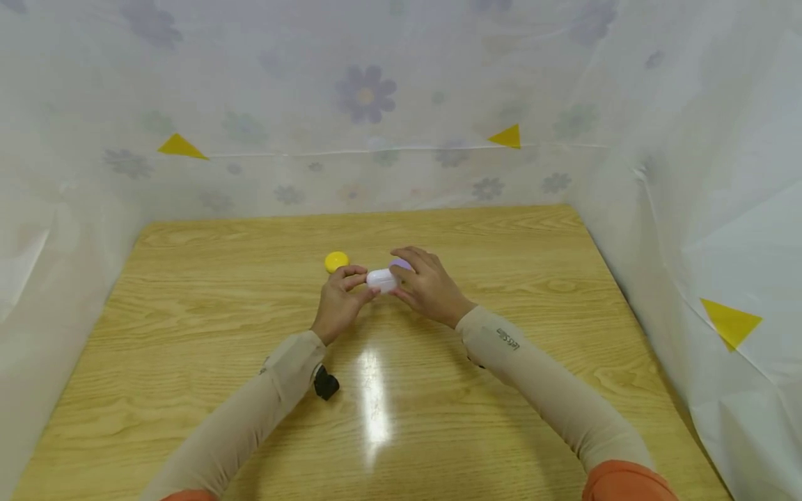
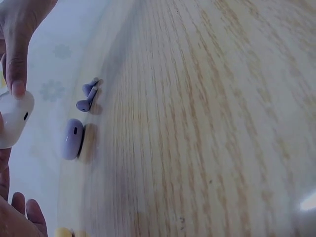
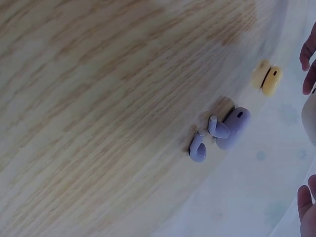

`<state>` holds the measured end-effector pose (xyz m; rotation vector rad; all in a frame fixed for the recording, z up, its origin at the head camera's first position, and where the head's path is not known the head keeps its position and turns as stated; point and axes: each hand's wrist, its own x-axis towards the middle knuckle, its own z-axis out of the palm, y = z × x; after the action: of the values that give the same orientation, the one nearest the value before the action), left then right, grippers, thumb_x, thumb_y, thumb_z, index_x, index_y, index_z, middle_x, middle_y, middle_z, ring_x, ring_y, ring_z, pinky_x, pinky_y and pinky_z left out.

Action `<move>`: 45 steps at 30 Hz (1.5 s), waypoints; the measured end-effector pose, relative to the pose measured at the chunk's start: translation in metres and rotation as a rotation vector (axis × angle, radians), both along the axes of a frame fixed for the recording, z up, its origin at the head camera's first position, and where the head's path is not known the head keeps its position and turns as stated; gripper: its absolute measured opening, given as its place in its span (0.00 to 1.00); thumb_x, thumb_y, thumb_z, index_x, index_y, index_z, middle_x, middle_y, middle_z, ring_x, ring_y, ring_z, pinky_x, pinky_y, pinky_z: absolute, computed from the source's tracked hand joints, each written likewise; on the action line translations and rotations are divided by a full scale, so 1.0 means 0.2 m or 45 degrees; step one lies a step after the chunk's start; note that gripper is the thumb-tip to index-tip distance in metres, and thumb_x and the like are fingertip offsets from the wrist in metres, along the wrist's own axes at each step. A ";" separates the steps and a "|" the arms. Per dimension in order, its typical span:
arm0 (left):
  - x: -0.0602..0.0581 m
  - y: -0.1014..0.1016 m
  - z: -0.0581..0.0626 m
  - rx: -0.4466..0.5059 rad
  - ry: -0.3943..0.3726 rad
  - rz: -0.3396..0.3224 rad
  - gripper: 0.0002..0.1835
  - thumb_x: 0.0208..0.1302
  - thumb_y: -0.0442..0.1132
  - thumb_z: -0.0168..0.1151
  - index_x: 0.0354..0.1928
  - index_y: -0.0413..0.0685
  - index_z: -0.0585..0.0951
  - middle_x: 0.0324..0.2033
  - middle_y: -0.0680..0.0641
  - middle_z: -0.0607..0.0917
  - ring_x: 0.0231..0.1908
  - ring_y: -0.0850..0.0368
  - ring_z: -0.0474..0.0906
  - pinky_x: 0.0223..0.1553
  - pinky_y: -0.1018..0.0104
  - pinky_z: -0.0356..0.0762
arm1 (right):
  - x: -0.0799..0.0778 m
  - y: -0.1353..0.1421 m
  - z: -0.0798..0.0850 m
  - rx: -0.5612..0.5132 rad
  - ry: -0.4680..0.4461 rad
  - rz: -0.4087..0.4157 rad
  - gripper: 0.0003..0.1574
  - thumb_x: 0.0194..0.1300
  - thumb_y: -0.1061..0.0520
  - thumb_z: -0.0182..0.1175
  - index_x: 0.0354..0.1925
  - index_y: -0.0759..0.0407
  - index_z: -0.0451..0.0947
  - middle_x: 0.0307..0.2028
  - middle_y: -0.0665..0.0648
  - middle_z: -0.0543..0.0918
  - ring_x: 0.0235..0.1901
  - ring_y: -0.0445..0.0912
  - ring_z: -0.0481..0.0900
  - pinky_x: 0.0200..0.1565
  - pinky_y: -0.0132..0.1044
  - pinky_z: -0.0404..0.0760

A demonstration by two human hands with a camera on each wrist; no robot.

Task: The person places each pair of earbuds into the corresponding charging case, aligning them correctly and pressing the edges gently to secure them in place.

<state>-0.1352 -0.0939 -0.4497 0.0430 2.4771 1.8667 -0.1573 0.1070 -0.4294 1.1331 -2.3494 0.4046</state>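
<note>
A small white earbud case (image 1: 381, 280) is held up off the table between both hands. The left hand (image 1: 338, 303) pinches its left end between fingers and thumb. From the other side, the right hand (image 1: 432, 289) holds the right end, fingers bent over it. In the left wrist view, a digit of the right hand (image 2: 19, 54) presses on the white case (image 2: 17, 116), which has a dark slot. A purple case (image 2: 73, 139) and two purple earbuds (image 3: 199, 148) lie on the table below. The purple case is partly hidden by the right hand in the head view.
A yellow case (image 1: 336, 261) lies beyond the left hand on the wood-grain table (image 1: 207, 313). White flowered sheeting (image 1: 263, 90) rises behind the table and along both sides. A black device (image 1: 326, 383) is strapped at the left wrist.
</note>
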 end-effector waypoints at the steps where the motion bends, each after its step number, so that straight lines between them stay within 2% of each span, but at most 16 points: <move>1: 0.00 0.00 0.00 -0.003 -0.003 0.002 0.17 0.57 0.36 0.69 0.46 0.31 0.83 0.52 0.42 0.77 0.58 0.49 0.67 0.63 0.52 0.69 | 0.00 0.00 0.00 -0.002 -0.010 0.002 0.21 0.54 0.51 0.71 0.44 0.61 0.81 0.55 0.63 0.78 0.56 0.58 0.76 0.53 0.52 0.78; 6: -0.01 -0.01 -0.02 -0.104 -0.017 0.027 0.18 0.57 0.37 0.69 0.45 0.28 0.82 0.52 0.39 0.79 0.58 0.45 0.68 0.63 0.50 0.65 | 0.00 0.02 -0.03 -0.035 -0.062 0.003 0.23 0.53 0.53 0.72 0.46 0.61 0.80 0.55 0.65 0.78 0.56 0.59 0.76 0.53 0.54 0.78; 11: -0.05 -0.04 -0.06 -0.258 -0.046 0.147 0.21 0.54 0.39 0.71 0.45 0.29 0.82 0.50 0.37 0.83 0.57 0.43 0.73 0.62 0.52 0.67 | 0.00 0.06 -0.07 -0.036 -0.104 -0.028 0.20 0.55 0.54 0.70 0.46 0.62 0.81 0.56 0.65 0.77 0.57 0.59 0.75 0.53 0.54 0.78; 15: -0.09 -0.06 -0.09 -0.385 -0.108 0.196 0.22 0.54 0.45 0.69 0.46 0.35 0.84 0.53 0.43 0.81 0.62 0.42 0.66 0.64 0.46 0.57 | 0.01 0.10 -0.09 0.000 -0.108 -0.075 0.18 0.58 0.55 0.68 0.45 0.62 0.82 0.55 0.65 0.78 0.56 0.59 0.77 0.53 0.54 0.78; 20: -0.11 -0.05 -0.10 -0.529 -0.113 0.197 0.21 0.56 0.50 0.67 0.45 0.42 0.85 0.55 0.47 0.79 0.64 0.42 0.59 0.61 0.41 0.52 | 0.03 0.16 -0.12 -0.015 -0.156 -0.110 0.17 0.58 0.56 0.67 0.45 0.63 0.82 0.54 0.66 0.79 0.55 0.60 0.77 0.54 0.55 0.77; 25: -0.13 -0.05 -0.10 -0.652 -0.061 0.174 0.20 0.59 0.52 0.64 0.44 0.44 0.86 0.56 0.47 0.76 0.66 0.40 0.55 0.62 0.39 0.48 | 0.04 0.21 -0.14 -0.039 -0.210 -0.137 0.15 0.57 0.58 0.67 0.43 0.63 0.82 0.54 0.67 0.79 0.56 0.60 0.76 0.54 0.56 0.77; 30: -0.14 -0.06 -0.10 -0.846 0.027 0.110 0.21 0.60 0.55 0.62 0.42 0.45 0.87 0.58 0.45 0.74 0.66 0.37 0.54 0.60 0.37 0.48 | 0.04 0.26 -0.17 -0.050 -0.249 -0.150 0.16 0.56 0.59 0.68 0.44 0.62 0.81 0.54 0.68 0.78 0.56 0.61 0.76 0.51 0.57 0.78; 33: -0.14 -0.08 -0.10 -0.923 0.056 0.090 0.21 0.59 0.57 0.62 0.40 0.46 0.88 0.58 0.45 0.74 0.66 0.38 0.54 0.61 0.37 0.47 | 0.05 0.28 -0.18 -0.062 -0.261 -0.142 0.16 0.57 0.58 0.68 0.44 0.62 0.81 0.54 0.68 0.78 0.55 0.61 0.76 0.50 0.56 0.79; 40: -0.14 -0.12 -0.09 -0.994 0.118 0.079 0.21 0.60 0.57 0.61 0.36 0.47 0.89 0.57 0.44 0.75 0.65 0.37 0.56 0.60 0.37 0.48 | 0.06 0.30 -0.21 -0.051 -0.311 -0.164 0.19 0.59 0.56 0.66 0.48 0.62 0.80 0.54 0.69 0.78 0.56 0.61 0.76 0.49 0.57 0.79; 45: -0.14 -0.11 -0.06 -1.012 0.235 0.065 0.20 0.59 0.57 0.63 0.36 0.46 0.88 0.57 0.43 0.75 0.64 0.38 0.57 0.58 0.38 0.50 | 0.07 0.32 -0.21 -0.039 -0.342 -0.187 0.19 0.59 0.56 0.66 0.48 0.62 0.80 0.55 0.69 0.78 0.56 0.62 0.76 0.49 0.58 0.79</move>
<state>-0.1625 -0.1150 -0.4608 0.1289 3.1668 0.7955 -0.1439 0.1714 -0.4707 0.9327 -2.6282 0.5681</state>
